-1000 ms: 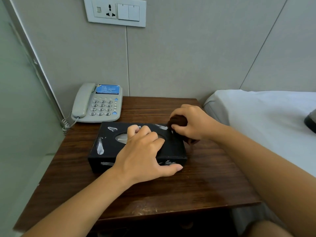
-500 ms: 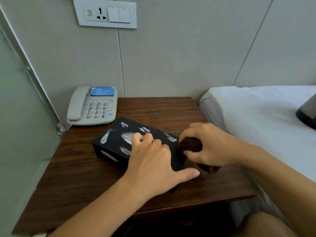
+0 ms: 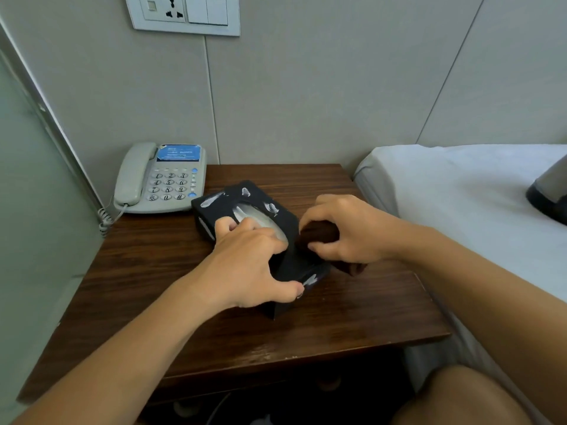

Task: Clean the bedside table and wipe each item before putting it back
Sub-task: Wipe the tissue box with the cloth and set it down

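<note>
A black tissue box [image 3: 233,200] with white feather marks lies turned at an angle in the middle of the dark wooden bedside table [image 3: 138,265]. My left hand [image 3: 245,265] grips the box from above, fingers over its top opening and thumb at its near corner. My right hand [image 3: 346,231] holds a bunched dark brown cloth [image 3: 319,234] against the box's right side. Part of the cloth hangs out below my right hand onto the table.
A grey corded telephone [image 3: 159,179] sits at the table's back left corner, its coiled cord hanging off the left edge. A bed with a white sheet [image 3: 460,204] adjoins the table on the right, with a dark-based object [image 3: 549,191] lying on it. Wall sockets [image 3: 184,13] are above.
The tissue box has been rotated from square-on to diagonal, its right end swung toward me. My right hand with the cloth moved from the box's top corner down to its right side.
</note>
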